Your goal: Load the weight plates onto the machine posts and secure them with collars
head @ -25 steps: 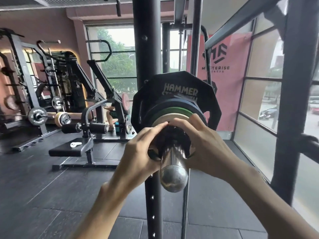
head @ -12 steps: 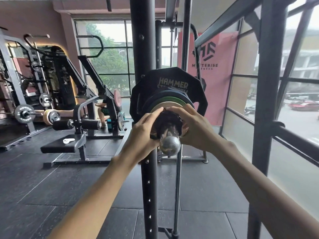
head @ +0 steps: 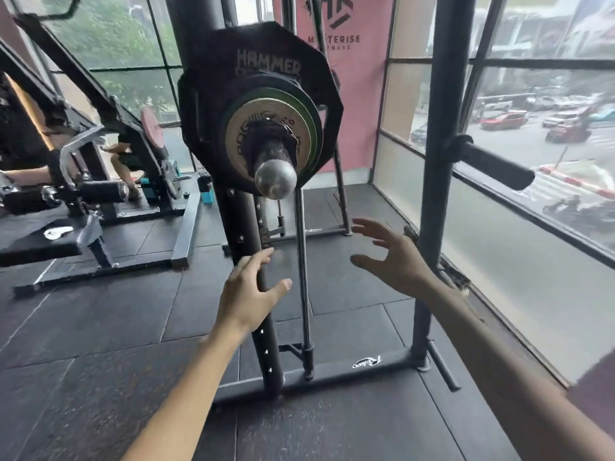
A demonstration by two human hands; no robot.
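On post (head: 275,178), end-on to camera: plates stacked, big black plate (head: 263,54) at back, green plate (head: 312,128) next, small tan plate (head: 238,138) outermost. Dark collar (head: 268,131) seen round post, apparently against tan plate. Left hand (head: 248,291) and right hand (head: 396,257) held below post, fingers spread, nothing gripped. Step judged: collar check. Flush seating to be confirmed, collar to be tugged outward, any gap to be closed. Rack upright (head: 266,341) seen behind left hand.

Shiny bare-metal sleeve end (head: 275,178) gleams; big Hammer plate (head: 213,104) looks matt black rubber; floor tiles (head: 100,311) rough, speckled rubber.
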